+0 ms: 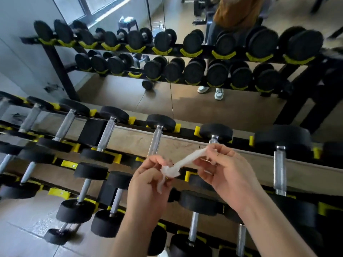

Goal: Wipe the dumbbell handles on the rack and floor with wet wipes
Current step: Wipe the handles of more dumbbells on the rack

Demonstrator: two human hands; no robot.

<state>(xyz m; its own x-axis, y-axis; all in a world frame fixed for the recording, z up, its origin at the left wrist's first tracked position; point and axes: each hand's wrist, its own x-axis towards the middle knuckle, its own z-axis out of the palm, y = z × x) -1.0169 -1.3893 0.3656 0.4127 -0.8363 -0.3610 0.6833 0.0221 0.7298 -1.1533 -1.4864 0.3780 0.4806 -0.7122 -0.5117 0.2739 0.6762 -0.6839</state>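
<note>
A white wet wipe (182,162), twisted into a strip, is stretched between my two hands above the rack. My left hand (148,184) pinches its lower end and my right hand (226,171) pinches its upper end. Below them the black rack (92,129) with yellow cradles holds rows of black dumbbells with bare metal handles. One handle (156,143) lies just beyond my left hand and another handle (279,169) to the right of my right hand. A small dumbbell (61,230) lies on the floor at the lower left.
A wall mirror (185,101) behind the rack reflects the dumbbells, a person's legs and white shoes. The tiled floor (24,219) shows at the lower left. Dumbbell heads on the lower tier sit close under my forearms.
</note>
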